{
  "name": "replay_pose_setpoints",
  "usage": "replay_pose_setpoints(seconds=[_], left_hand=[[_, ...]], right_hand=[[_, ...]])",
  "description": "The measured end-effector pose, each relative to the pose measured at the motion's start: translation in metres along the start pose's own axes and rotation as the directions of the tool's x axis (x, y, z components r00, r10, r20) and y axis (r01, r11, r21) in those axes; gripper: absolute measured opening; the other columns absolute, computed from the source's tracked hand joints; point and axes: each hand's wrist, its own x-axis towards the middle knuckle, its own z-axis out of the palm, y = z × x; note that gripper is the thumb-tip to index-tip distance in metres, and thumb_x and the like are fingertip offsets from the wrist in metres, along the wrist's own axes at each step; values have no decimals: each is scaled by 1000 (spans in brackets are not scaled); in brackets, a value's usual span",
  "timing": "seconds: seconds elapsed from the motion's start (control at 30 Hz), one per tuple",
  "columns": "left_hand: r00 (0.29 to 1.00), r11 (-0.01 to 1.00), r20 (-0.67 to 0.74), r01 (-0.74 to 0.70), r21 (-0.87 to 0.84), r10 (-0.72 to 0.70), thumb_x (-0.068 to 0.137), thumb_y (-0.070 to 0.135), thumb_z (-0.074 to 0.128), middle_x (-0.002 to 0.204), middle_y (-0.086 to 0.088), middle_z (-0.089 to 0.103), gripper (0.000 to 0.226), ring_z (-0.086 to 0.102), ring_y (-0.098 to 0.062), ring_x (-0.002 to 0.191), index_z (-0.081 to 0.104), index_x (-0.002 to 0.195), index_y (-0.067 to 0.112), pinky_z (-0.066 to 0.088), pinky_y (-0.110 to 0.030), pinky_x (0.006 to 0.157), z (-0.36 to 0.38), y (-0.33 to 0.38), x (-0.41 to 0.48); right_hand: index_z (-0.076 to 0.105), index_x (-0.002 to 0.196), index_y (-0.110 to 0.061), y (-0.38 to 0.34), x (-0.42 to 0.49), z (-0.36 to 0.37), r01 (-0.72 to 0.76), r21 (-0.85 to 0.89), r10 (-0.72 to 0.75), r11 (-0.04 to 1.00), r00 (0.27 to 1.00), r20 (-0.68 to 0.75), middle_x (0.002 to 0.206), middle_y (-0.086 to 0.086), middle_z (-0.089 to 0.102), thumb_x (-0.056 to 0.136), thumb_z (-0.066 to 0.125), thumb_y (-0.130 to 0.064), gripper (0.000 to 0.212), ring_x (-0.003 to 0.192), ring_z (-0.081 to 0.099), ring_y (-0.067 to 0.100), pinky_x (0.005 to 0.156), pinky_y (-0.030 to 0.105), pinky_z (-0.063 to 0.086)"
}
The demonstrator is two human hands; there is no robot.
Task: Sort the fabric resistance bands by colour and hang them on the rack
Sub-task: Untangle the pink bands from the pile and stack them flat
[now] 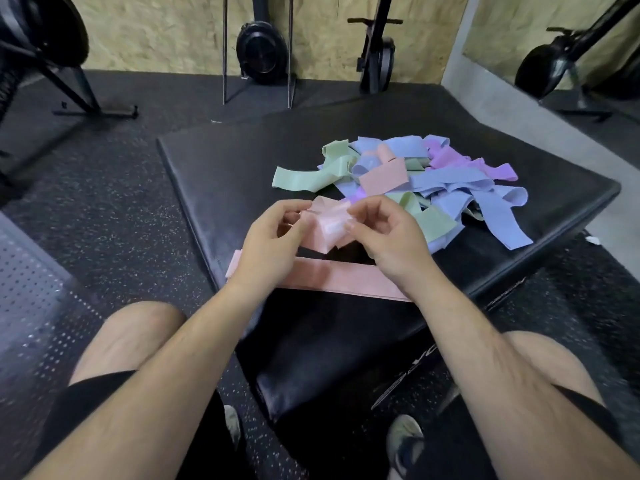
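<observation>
Pink crumpled band (325,226) is pinched by left hand (270,247) and right hand (391,244) over the padded box (221,168); one flat pink band (346,277) lies sorted, the mixed pile (415,181) remains, no rack visible.

One view only, riding on the person's head and tipped forward and down. Dead centre, close under the lens, the left hand (270,247) and right hand (391,244) meet, with the forearms running in from the bottom corners. Just beyond them spreads the black table (225,168), set corner-on to the camera, and the pile of bands (446,188) lies toward its right side. At the bottom edge come the left knee (138,327) and a shoe (403,441), so the camera looks almost straight down over the lap. Up top, the wide lens reaches across the speckled floor (104,202) to the board wall (156,29), with lines bowing near the edges.
</observation>
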Motion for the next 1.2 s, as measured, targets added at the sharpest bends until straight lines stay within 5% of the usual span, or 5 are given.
replay_pose_setpoints(seconds=[0.27, 0.5, 0.8, 0.93, 1.2], left_hand=[[989, 946, 71, -143, 290, 127, 98, 28, 65, 107, 12, 57, 15, 59, -2, 86, 69, 112, 31, 39, -4, 79, 2, -1, 2], [998, 999, 55, -31, 22, 30, 104, 30, 57, 114, 16, 70, 24, 64, -2, 103, 66, 125, 30, 47, -14, 89, 1, 12, 7], [994, 994, -5, -114, 5, 114, 97, 24, 69, 95, 7, 74, 6, 68, -17, 91, 73, 92, 26, 54, -42, 84, -2, 11, 5], [976, 974, 52, -216, 69, 213, 98, 27, 69, 92, 8, 72, 9, 66, -16, 89, 71, 89, 30, 54, -42, 81, -4, 32, 5], [907, 893, 33, -420, 160, 420, 97, 31, 68, 88, 4, 68, 11, 62, -11, 81, 65, 86, 30, 51, -28, 72, -16, 124, 28]], right_hand=[[63, 91, -14, -3, 6, 3, 33, 125, -33, 992, 999, -7, 84, -4, 59, 88, 69, 11, 26, 81, 59, 5, 81, 16, 49], [61, 85, -14, -4, 10, 10, 20, 177, -29, 984, 999, 46, 81, -5, 60, 85, 70, 13, 28, 82, 58, 10, 82, 23, 49], [56, 106, -19, 0, 9, 15, 1, 34, -2, 999, 1000, 31, 88, -10, 64, 91, 71, -3, 27, 87, 66, 13, 79, 29, 56], [61, 123, -34, -11, 12, 15, 113, -221, -92, 969, 990, 103, 117, -4, 67, 95, 71, -24, 32, 97, 65, 9, 80, 20, 52], [69, 101, -24, -90, 28, 12, 283, -311, -282, 907, 958, 49, 90, -3, 69, 101, 59, -29, 12, 85, 59, 11, 73, 28, 47]])
